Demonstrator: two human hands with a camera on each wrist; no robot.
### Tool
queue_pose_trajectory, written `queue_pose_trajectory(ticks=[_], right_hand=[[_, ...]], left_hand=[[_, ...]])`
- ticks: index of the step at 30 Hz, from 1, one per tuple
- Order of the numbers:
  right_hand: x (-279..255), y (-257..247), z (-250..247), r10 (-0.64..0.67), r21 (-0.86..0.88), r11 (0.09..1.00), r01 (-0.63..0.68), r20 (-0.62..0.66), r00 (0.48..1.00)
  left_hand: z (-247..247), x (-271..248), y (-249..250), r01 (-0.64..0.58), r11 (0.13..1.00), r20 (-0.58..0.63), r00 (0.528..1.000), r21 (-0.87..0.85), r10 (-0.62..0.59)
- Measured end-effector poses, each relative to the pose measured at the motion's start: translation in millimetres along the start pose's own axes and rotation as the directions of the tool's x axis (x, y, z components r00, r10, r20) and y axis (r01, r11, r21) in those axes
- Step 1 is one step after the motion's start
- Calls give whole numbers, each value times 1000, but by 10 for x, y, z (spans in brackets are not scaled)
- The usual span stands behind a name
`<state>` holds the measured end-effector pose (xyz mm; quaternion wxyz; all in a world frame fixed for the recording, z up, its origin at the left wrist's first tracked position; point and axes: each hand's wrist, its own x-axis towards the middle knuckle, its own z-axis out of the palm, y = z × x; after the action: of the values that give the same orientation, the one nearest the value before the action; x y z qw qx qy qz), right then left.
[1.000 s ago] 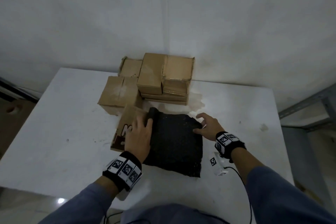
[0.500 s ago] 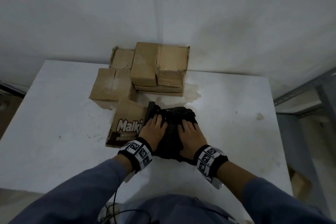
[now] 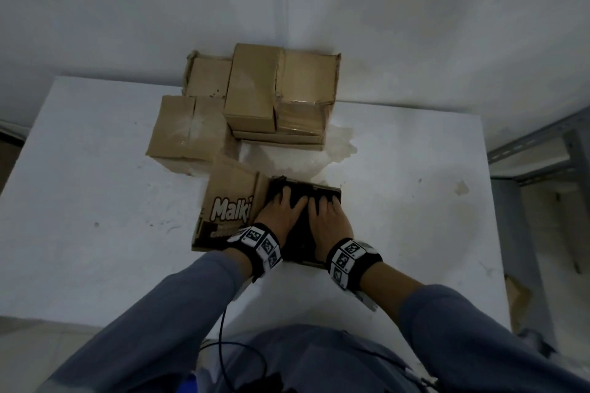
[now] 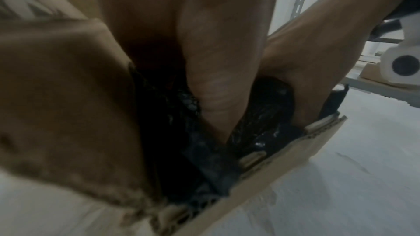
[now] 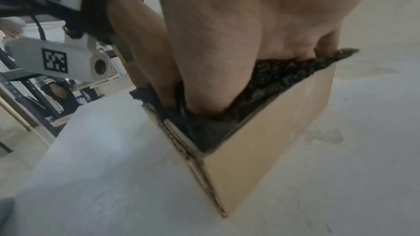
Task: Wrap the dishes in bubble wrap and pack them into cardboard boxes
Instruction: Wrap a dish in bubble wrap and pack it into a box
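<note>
Hands, left (image 3: 281, 217) and right (image 3: 327, 220), flat, fingers straight, atop black bubble-wrapped bundle (image 5: 279, 76); bundle inside open cardboard box (image 5: 261, 132).

Hands (image 5: 193, 71) on black wrap (image 5: 284, 73) in box (image 5: 268, 132)

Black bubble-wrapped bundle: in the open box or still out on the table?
In. The black bundle sits below the open box rim, both hands, left hand and right hand, pressing it down.
</note>
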<state>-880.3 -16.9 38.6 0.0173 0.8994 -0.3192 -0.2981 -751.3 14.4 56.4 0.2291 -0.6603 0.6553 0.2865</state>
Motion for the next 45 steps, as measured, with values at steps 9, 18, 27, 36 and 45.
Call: queue_pose_trajectory(ticks=[9, 18, 27, 36, 45], right_hand=[[13, -18, -77, -11, -6, 1000, 12, 62, 998], [-166, 140, -338, 5, -53, 999, -3, 36, 999], [-21, 36, -157, -33, -144, 989, 41, 55, 998], [45, -50, -17, -2, -113, 994, 9, 69, 998], [-35, 34, -107, -24, -3, 1000, 24, 63, 998]], left_hand=[[66, -10, -76, -69, 997, -40, 997, -31, 68], [-91, -225, -103, 32, 914, -184, 982, 405, 47], [40, -37, -37, 43, 901, -56, 998, 432, -21], [172, 50, 37, 84, 922, -99, 994, 378, -50], [174, -80, -98, 33, 910, -151, 988, 412, 33]])
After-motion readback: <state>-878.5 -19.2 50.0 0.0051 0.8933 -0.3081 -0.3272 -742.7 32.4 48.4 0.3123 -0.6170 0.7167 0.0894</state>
